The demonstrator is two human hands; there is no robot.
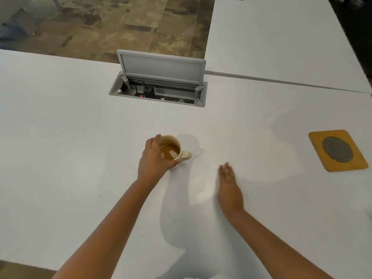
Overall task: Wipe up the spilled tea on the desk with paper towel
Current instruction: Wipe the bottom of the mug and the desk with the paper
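Now, step: left hand (154, 158) grips tilted cup (171, 151); right hand (229, 186) flat, empty.
Next: fetch paper towel, none visible.

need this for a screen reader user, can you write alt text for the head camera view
A person's left hand grips a tilted cream mug of brown tea on a white desk, while the right hand is held flat and open nearby. A wooden coaster lies at right, and an open cable box sits behind.

One head-worn view looks forward and down, fairly near, over the white desk (60, 127).
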